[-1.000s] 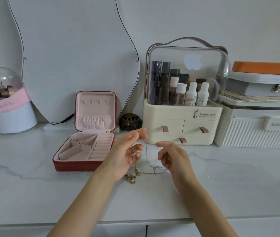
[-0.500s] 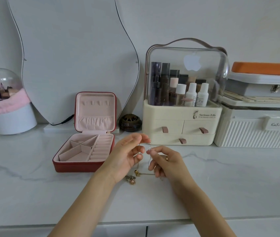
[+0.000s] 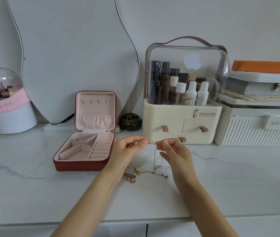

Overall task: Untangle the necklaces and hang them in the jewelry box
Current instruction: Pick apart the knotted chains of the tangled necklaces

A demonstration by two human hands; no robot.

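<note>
- Head view: my left hand [image 3: 127, 151] and right hand [image 3: 175, 153] each pinch the thin silver chain necklace [image 3: 155, 156], raised taut between fingertips.
- Remaining tangled gold-charm necklaces [image 3: 132, 176] lie on the white marble counter [image 3: 33, 185].
- Open red jewelry box with pink lining [image 3: 86, 142] sits just left.

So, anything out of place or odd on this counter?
Only the thin metal necklaces: knotted together on the white marble counter, one strand pinched between left hand and right hand. The open red jewelry box looks empty.

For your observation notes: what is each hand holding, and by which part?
Both the left hand and right hand pinch one thin silver chain near its raised top; the rest hangs to the counter.
</note>
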